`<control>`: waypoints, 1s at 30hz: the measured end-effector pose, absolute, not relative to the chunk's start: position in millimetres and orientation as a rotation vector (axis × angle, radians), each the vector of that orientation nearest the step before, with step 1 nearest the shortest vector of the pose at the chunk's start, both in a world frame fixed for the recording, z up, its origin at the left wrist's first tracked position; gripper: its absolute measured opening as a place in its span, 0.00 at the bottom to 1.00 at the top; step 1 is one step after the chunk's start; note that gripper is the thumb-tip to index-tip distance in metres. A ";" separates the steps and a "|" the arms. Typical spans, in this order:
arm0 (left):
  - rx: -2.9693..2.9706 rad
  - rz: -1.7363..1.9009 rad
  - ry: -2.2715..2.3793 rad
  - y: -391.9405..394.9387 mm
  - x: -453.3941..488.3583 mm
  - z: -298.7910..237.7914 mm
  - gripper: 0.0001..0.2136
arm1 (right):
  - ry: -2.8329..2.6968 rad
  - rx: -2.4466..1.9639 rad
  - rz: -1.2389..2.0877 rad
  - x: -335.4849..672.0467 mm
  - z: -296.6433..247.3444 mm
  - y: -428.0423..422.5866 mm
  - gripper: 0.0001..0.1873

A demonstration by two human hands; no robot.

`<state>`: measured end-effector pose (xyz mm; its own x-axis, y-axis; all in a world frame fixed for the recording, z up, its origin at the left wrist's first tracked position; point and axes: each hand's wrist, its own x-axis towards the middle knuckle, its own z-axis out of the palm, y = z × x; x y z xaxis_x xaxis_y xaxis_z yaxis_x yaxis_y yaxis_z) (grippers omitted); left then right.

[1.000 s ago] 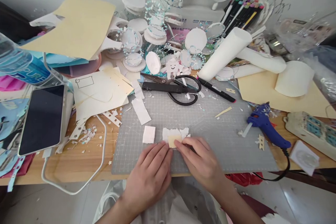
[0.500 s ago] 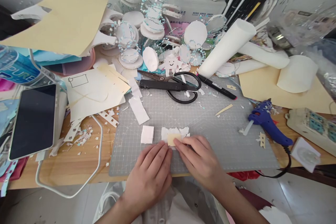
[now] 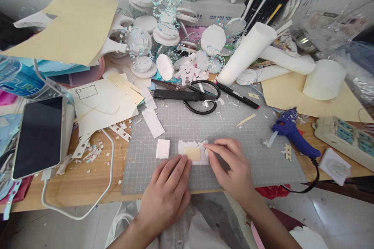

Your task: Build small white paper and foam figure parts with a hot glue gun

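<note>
On the grey cutting mat (image 3: 239,151) lies a small white foam piece (image 3: 187,146) with a ragged top edge and a tan paper square (image 3: 193,153) on its middle. My left hand (image 3: 168,186) rests flat below it, fingertips pressing its lower left edge. My right hand (image 3: 230,165) is curled, its fingertips touching the piece's right end. A separate white rectangle (image 3: 163,148) lies just left of the piece, untouched.
Black scissors (image 3: 189,96) and a black marker (image 3: 238,95) lie at the mat's far edge. A blue glue gun (image 3: 292,132) sits right, a power strip (image 3: 341,136) beyond it. A phone (image 3: 37,136) with cable lies left. Foam discs, rolls and paper sheets crowd the back.
My right hand has slid off the tan square to the piece's right end, uncovering the square. The left hand has kept its place. The view shifted slightly.
</note>
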<state>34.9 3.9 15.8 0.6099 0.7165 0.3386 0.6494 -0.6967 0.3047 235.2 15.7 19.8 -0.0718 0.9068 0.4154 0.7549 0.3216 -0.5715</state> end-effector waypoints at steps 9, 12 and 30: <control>2.698 0.691 1.118 1.6 33.3 12.5 0.17 | -1.839 -1.639 0.295 233.9 13.4 21.1 0.10; 2.672 0.704 1.133 0.7 32.5 12.5 0.17 | -1.847 -1.650 0.310 234.2 13.0 21.0 0.11; 2.682 0.691 1.165 2.4 33.6 13.9 0.18 | -1.857 -1.630 0.351 234.7 13.6 22.7 0.03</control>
